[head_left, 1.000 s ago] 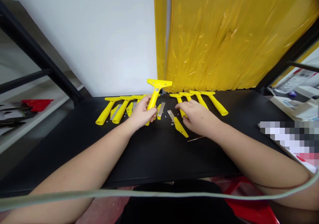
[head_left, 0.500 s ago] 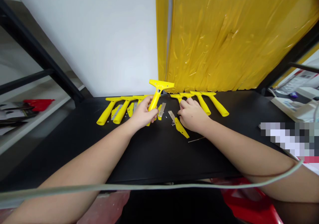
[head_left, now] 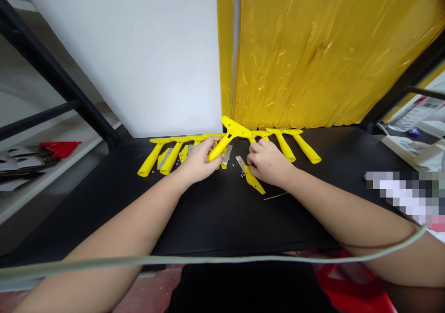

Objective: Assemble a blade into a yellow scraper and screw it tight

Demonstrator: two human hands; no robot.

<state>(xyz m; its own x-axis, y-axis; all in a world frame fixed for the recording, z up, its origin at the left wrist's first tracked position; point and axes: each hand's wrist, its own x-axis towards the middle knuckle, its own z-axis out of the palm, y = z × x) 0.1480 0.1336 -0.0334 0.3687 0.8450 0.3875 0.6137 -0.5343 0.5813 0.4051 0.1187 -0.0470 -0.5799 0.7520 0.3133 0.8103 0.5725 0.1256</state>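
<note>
Above the black table (head_left: 215,215), left hand (head_left: 199,162) clamped on yellow scraper (head_left: 227,137), right hand (head_left: 267,162) curled.

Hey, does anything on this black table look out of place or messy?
Mostly tidy. Loose metal blades and tiny screws lie scattered between the rows of yellow scrapers, and one yellow cover plate lies askew by the right hand.

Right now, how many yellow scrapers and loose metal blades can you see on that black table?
Yellow scrapers lying flat, handle showing: 4
Held scraper in left hand: 1
Loose metal blades clearly seen: 3
Total: 8; the hands may hide more.
</note>
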